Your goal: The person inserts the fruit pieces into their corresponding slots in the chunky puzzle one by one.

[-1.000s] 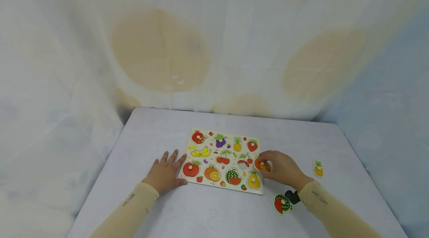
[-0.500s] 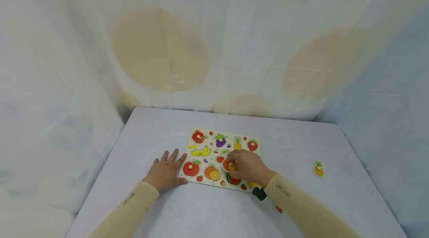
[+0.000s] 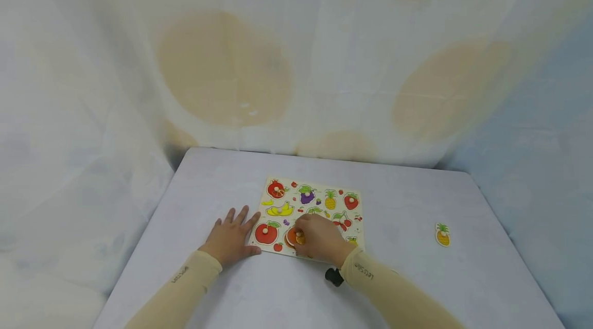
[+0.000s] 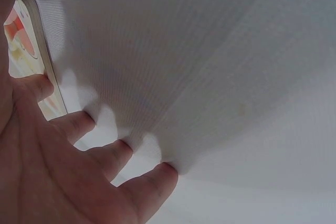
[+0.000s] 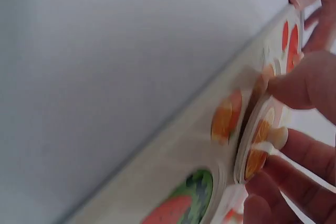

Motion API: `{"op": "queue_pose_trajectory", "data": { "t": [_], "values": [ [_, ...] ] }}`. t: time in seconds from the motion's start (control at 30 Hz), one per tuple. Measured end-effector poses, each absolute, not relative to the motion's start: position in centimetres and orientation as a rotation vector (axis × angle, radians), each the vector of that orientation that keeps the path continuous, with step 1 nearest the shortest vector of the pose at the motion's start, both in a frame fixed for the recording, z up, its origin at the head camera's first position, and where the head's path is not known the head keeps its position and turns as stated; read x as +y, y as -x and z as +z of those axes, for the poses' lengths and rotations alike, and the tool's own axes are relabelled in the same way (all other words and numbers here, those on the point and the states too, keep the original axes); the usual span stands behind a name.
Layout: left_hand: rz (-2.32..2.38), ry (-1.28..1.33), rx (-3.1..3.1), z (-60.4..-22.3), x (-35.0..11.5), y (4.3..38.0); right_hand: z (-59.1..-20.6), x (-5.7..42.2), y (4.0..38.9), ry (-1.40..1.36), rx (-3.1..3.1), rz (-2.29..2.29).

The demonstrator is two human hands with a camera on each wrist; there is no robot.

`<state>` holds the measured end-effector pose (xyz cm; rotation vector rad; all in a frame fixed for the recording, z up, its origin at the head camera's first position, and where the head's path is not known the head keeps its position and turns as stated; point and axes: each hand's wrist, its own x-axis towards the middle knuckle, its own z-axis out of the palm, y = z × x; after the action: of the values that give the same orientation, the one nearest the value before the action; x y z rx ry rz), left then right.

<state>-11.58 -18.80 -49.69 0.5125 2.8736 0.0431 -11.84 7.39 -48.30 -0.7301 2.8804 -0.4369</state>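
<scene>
My right hand (image 3: 321, 236) pinches an orange puzzle piece (image 5: 257, 145) by its small wooden knob and edge. The piece is tilted over the printed orange (image 3: 288, 242) in the lower row of a wooden fruit puzzle board (image 5: 178, 156). Flat on the table with fingers spread lies my left hand (image 3: 229, 239), its thumb and index finger touching the board's left edge. An apple piece (image 3: 266, 234) with a knob sits in the board beside the orange spot. My right hand covers the board's lower right part in the head view.
A loose pineapple piece (image 3: 442, 236) lies on the table (image 3: 403, 200) to the right. The right sleeve (image 3: 394, 293) hides most of a watermelon piece. A black device (image 3: 334, 277) sits at the right wrist. Patterned cloth (image 3: 324, 87) hangs behind the table.
My right hand has carried the orange piece leftward across the board, from its right edge to the printed orange. The left hand has stayed in place.
</scene>
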Motion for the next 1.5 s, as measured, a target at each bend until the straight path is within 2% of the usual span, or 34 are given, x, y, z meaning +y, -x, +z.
{"op": "queue_pose_trajectory", "data": {
  "t": [0.4, 1.17, 1.3, 1.5],
  "values": [
    [0.02, -0.515, 2.87, -49.7, -18.7, 11.6, -48.3, 6.6, 11.2, 0.84, 2.926, -0.385],
    [0.064, -0.48, 2.857, -49.6, -19.3, 11.4, -48.0, 6.8, 11.2, 0.824, 2.89, -0.406],
    [0.059, -0.456, 2.857, -49.4, -19.9, 11.1, -47.6, 7.7, 11.7, 0.811, 2.891, -0.426],
    [0.064, -0.483, 2.873, -49.4, -20.2, 11.0, -46.3, 11.6, 12.2, 0.696, 2.928, -0.432]
  ]
}}
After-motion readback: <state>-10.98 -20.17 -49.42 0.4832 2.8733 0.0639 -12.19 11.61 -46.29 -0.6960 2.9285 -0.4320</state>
